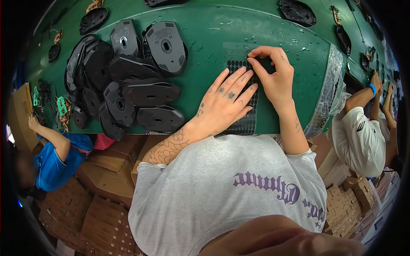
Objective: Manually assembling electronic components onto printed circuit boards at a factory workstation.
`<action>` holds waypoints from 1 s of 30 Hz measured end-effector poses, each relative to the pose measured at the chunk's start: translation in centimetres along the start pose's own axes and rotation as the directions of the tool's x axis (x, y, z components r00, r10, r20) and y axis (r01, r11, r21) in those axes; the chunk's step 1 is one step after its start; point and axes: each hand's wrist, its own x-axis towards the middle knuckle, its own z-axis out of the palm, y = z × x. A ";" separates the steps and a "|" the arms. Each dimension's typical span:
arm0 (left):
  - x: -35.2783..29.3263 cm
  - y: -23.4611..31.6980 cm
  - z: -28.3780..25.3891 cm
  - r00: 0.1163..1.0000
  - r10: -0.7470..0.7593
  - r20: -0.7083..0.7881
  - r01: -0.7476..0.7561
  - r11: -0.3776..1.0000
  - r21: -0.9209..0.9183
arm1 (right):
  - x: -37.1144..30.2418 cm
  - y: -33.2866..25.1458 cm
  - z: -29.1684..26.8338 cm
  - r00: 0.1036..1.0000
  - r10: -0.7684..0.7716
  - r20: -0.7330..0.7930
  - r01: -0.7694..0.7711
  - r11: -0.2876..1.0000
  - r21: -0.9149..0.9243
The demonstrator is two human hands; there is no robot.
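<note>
A sheet of small round black stickers (244,127) on a clear backing lies on the green table (200,38) in front of me. My left hand (226,100) rests flat on it, fingers stretched out and slightly apart, hiding much of its middle. At the sheet's far right corner, my right hand (273,70) has thumb and forefinger pinched together; whatever is between them is too small to make out. To the left is a heap of black computer mice (119,104), several turned underside up. One mouse (166,48) leans at the heap's far right.
Clear plastic film (328,96) covers the table's right edge. Mouse shells (298,12) and circuit boards with wires (63,109) lie farther out. A person in blue (64,158) sits at left, others in pale shirts (358,136) at right. Cardboard boxes (109,168) stand below the table.
</note>
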 end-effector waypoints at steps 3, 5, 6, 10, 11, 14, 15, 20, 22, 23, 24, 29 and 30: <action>0.1 0.0 -0.2 1.000 -0.001 0.004 0.001 1.000 -0.002 | -0.1 0.3 0.2 1.000 -0.005 -0.011 0.005 1.000 0.018; 0.2 0.1 -0.3 1.000 -0.004 0.007 0.004 1.000 -0.002 | -0.1 0.5 0.3 1.000 -0.013 -0.021 0.014 0.999 0.038; 0.2 0.1 -0.3 1.000 -0.004 0.007 0.004 1.000 -0.002 | -0.1 0.4 0.3 1.000 -0.013 -0.021 0.014 0.999 0.038; 0.3 0.0 -0.2 1.000 0.001 0.013 -0.001 1.000 -0.031 | -0.2 0.3 0.3 1.000 0.003 -0.025 -0.001 0.998 0.067; 0.3 0.0 -0.3 1.000 0.002 0.013 -0.002 1.000 -0.030 | -0.2 0.2 0.3 1.000 0.003 -0.026 -0.001 0.998 0.068; 0.1 -0.1 -0.2 1.000 0.004 0.010 -0.004 1.000 -0.020 | -0.3 0.4 0.5 0.998 -0.036 -0.045 0.037 0.999 0.033; 0.1 -0.1 -0.2 1.000 0.006 0.010 -0.005 1.000 -0.018 | -0.3 0.5 0.6 0.998 -0.048 -0.051 0.049 0.999 0.020; 0.1 -0.3 -0.9 1.000 -0.002 0.017 0.003 0.999 -0.051 | -0.2 0.5 1.1 0.989 -0.134 -0.067 0.132 0.991 -0.032; 0.3 0.1 -2.1 0.998 -0.050 0.046 0.057 0.985 -0.164 | -0.2 0.5 1.0 0.982 -0.183 -0.049 0.181 0.983 -0.038; 0.2 0.4 -2.2 0.997 -0.058 0.040 0.063 0.989 -0.137 | -0.2 0.4 0.7 0.978 -0.200 -0.055 0.199 0.980 -0.016; 0.0 0.4 -2.4 0.994 -0.094 0.049 0.105 0.932 -0.348 | -0.3 0.3 0.8 0.979 -0.198 -0.040 0.196 0.980 -0.040; -0.4 1.1 -12.1 0.965 -0.199 0.170 0.262 0.707 -0.657 | -0.6 0.3 0.8 0.977 -0.204 -0.065 0.198 0.976 -0.087; -0.5 1.1 -14.7 0.976 -0.187 0.110 0.214 0.758 -0.616 | -0.7 0.3 0.8 0.976 -0.212 -0.056 0.205 0.973 -0.110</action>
